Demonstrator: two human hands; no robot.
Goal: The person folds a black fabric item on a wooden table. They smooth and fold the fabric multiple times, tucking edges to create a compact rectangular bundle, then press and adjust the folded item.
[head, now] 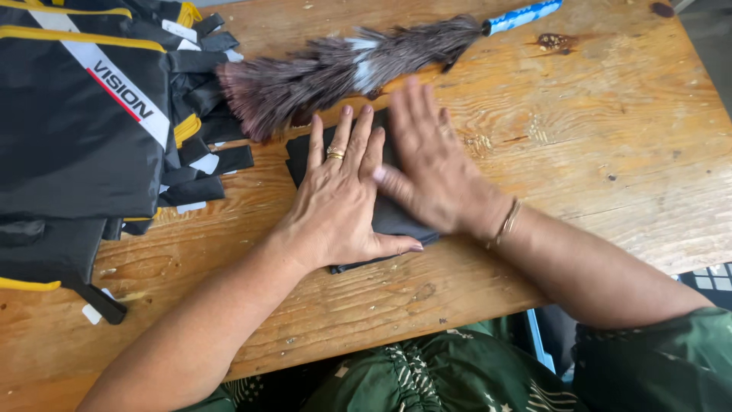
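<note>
Both hands lie flat, fingers spread, on a folded black cloth (396,217) at the wooden table's (610,152) near edge: left hand (339,202) palm down, right hand (431,164) blurred beside it, neither grip closed. Beyond lies a feather duster (335,69) with a blue handle. Far left, stacked black bags (76,114) bear yellow trim, a white stripe and small white tags.

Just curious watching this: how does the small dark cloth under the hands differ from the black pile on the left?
The folded dark cloth is one small flat piece, pressed under the left hand and right hand. The black pile is larger, stacked, untouched, with yellow trim, a white stripe and loose straps. Both lie on the wooden table.
</note>
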